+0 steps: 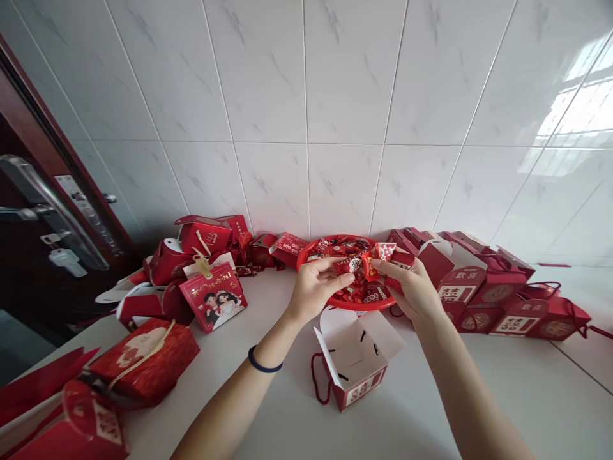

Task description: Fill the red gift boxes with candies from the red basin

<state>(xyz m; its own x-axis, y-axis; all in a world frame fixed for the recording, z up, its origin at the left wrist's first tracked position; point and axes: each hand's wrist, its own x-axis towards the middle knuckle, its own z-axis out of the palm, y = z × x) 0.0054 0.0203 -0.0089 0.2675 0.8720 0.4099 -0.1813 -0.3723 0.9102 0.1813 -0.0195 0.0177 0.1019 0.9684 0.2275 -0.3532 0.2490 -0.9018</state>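
1. Both hands are hovering over the red plate (306,257) at the back of the white tabletop (502,396), close together but not touching each other.
2. The left hand (317,289) and the right hand (412,291) are each pinching shut on a small bunch of wrapped sweets (363,264), which is sitting between the fingertips just above the plate's heap of similar sweets.
3. The sweets are looking light and small. Their shiny wrappers are probably slippery and crinkly, so a pinch on the firm middle should be holding better than one on the twisted ends, which are soft and likely to be slipping or tearing.
4. An open red box (357,370) with white flaps is standing directly below the hands, near the plate. It is thin card, likely easy to dent or tip, with a cord handle hanging at its left side.
5. Finished red boxes are lying in a pile on the left (213,297) and in another on the right (483,284), well clear of both hands.
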